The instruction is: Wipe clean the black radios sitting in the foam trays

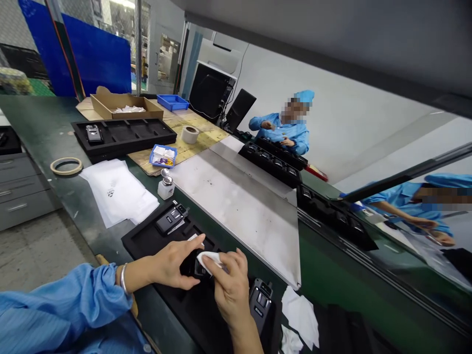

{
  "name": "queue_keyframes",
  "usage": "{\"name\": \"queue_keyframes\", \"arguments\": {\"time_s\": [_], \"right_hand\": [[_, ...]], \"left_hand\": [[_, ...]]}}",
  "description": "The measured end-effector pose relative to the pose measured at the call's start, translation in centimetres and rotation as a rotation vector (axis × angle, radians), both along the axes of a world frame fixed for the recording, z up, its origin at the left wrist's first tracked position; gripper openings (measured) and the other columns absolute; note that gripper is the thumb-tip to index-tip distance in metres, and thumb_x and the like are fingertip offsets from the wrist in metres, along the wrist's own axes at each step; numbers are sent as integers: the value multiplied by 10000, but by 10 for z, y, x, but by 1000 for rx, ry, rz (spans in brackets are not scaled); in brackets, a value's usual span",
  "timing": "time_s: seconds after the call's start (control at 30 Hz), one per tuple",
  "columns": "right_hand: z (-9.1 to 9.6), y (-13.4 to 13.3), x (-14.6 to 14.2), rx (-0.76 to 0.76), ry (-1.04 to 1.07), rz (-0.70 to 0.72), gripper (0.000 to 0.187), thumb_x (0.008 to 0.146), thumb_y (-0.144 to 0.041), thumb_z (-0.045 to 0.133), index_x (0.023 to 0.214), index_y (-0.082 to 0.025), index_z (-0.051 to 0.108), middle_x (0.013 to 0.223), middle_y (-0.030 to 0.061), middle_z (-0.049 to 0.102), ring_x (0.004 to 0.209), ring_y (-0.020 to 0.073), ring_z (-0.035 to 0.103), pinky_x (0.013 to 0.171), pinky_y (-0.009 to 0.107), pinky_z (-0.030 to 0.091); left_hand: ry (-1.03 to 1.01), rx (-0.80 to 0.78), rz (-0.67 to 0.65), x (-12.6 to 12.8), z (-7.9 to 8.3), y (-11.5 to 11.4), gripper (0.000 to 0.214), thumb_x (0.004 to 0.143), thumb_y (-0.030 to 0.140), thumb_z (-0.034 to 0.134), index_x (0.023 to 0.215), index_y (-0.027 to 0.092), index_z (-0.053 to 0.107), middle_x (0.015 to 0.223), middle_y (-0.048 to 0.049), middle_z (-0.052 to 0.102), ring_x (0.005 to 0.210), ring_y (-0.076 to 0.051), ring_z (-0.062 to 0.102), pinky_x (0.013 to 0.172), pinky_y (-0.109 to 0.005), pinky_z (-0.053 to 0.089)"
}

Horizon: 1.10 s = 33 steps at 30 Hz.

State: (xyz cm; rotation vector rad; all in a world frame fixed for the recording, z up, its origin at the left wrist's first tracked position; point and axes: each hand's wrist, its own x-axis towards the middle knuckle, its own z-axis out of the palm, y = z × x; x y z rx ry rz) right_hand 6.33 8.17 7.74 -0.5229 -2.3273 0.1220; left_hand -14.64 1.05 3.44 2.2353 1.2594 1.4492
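My left hand (pixel 167 264) curls thumb and fingers around a small black device (pixel 199 269), partly hidden behind the fingers. Pinched in my right hand (pixel 233 285) is a folded white cloth (pixel 209 256), pressed against the top of that device. Beneath both hands lies a black foam tray (pixel 216 319) with cut-out compartments. A black-and-silver device (pixel 171 219) rests at the tray's far end. Another such device (pixel 261 306) sits at the near end, right of my right hand.
A dispenser bottle (pixel 165 188), white sheets (pixel 120 194) and a tape ring (pixel 66 166) lie beyond the tray. Behind them stand a second foam tray (pixel 129 140) and a cardboard box (pixel 127 107). Crumpled white cloths (pixel 301 314) lie right. Two people in blue work across the bench.
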Motion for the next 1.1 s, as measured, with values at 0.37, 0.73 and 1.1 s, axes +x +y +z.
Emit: {"name": "queue_keyframes", "arguments": {"time_s": [0.37, 0.73, 1.1], "right_hand": [[-1, 10, -8, 137, -101, -23, 415, 916, -70, 473, 1121, -360, 688, 974, -29, 627, 954, 164, 484, 1133, 606, 143], [-52, -20, 123, -148, 327, -734, 312, 911, -243, 531, 1158, -194, 716, 1024, 92, 600, 981, 200, 561, 829, 327, 466], [-61, -61, 137, -181, 347, -739, 324, 925, -253, 506, 1166, -187, 712, 969, 80, 603, 911, 166, 580, 769, 268, 469]], "left_hand": [[-20, 62, 29, -5, 2, -2, 979, 796, 351, 693, 1557, 154, 109, 1259, -177, 618, 1091, -262, 662, 904, -367, 579], [512, -704, 414, 37, 42, 92, 919, 781, 444, 696, 1524, 129, 256, 1001, -139, 678, 910, -340, 679, 770, -414, 539], [679, -683, 328, 145, 37, 106, 1040, 764, 515, 743, 1548, 98, 201, 1058, -227, 609, 889, -337, 649, 739, -390, 518]]}}
